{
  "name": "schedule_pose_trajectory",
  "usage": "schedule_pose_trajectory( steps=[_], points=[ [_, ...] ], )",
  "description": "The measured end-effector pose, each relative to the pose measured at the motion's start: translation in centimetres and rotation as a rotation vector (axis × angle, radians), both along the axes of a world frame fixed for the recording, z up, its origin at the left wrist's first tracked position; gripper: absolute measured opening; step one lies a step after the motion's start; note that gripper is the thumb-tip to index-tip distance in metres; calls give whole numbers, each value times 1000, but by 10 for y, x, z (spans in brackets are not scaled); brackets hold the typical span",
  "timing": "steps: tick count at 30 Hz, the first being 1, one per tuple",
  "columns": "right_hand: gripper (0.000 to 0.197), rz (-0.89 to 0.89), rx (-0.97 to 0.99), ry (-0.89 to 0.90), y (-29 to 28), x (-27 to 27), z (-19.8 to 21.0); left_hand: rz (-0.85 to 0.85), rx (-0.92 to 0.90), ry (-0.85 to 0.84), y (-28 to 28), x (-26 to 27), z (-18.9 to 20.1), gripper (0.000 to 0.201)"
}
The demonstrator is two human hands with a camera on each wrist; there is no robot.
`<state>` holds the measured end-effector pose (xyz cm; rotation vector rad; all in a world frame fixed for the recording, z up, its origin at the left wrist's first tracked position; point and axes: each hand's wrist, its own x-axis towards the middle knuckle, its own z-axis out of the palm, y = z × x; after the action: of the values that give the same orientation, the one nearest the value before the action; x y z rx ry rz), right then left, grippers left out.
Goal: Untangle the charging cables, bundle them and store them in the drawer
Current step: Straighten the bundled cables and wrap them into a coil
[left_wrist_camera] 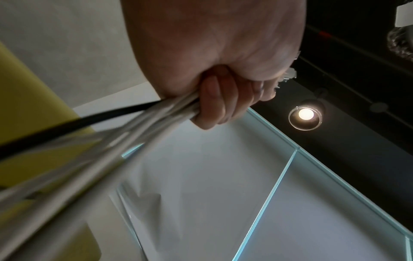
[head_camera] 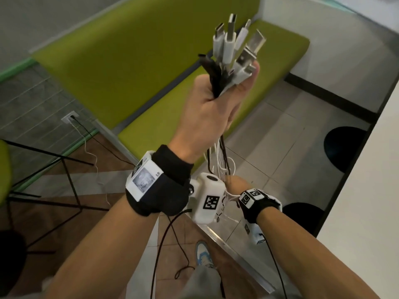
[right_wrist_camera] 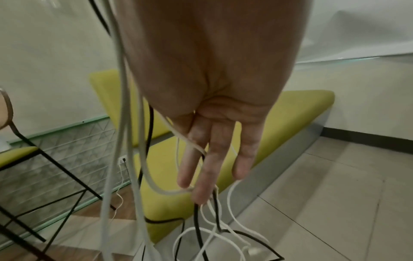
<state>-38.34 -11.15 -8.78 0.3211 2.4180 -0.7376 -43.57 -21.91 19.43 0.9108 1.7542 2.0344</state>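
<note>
The left hand [head_camera: 212,104] is raised with fingers curled tight round the charging cables [head_camera: 232,52] just below their plugs, while the right hand [right_wrist_camera: 214,141], lower down, combs straight, slightly spread fingers through the hanging strands.

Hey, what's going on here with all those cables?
A person is sorting a bunch of charging cables. The left hand is raised and grips them near their plug ends, which fan out above the fist. The right hand, lower down, has straight fingers combing through the dangling black and white strands. Those loose ends look tangled, and no drawer is in view.
</note>
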Motion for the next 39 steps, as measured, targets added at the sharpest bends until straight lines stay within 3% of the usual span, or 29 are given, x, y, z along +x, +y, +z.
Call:
schedule_pose_trajectory(
  steps=[1,4,5,7,10,11,14,18,21,23,26,28,30,32,34,36,37,39],
  points=[
    [28,-18,12,-19,1,4,-4,4,11,-2,-1,0,0,50],
    [110,-48,75,-113,2,17,-11,2,38,-13,-3,2,-2,45],
    [122,-55,83,-128,3,19,-14,-7,39,-10,-3,2,-3,45],
    [125,-42,83,-194,2,20,-21,-19,26,-1,-1,3,-5,44],
    [122,-121,-105,-199,6,17,-25,-13,5,-1,-1,2,-8,43],
    [130,-125,-145,-191,11,17,-33,-9,7,0,-2,2,-8,43],
    [153,-119,-123,-188,21,24,-28,17,6,12,-6,-3,-5,46],
    [152,-79,-23,-330,35,44,-29,30,-6,55,-6,-5,-4,48],
    [158,-69,102,-299,41,46,-45,4,-55,85,0,0,-10,39],
    [139,-74,106,-264,36,38,-40,-15,-90,87,4,2,-11,38],
    [75,-49,169,-171,32,17,-5,-50,-94,45,3,0,-11,41],
    [48,-74,150,-102,40,6,25,-93,-75,10,1,0,-12,42],
    [39,-111,150,33,51,1,57,-131,-54,-25,0,1,-13,45],
    [39,-185,122,291,58,-5,90,-172,-22,-74,0,2,-10,44],
    [34,-279,-177,582,56,-5,129,-208,12,-105,1,2,-9,48],
    [33,-288,-705,577,45,3,167,-230,41,-119,3,0,-8,54],
    [34,-226,-849,503,37,7,178,-237,54,-132,4,-1,-7,56],
    [24,-38,-799,423,20,7,179,-245,67,-161,4,-2,-5,56]
  ],
)
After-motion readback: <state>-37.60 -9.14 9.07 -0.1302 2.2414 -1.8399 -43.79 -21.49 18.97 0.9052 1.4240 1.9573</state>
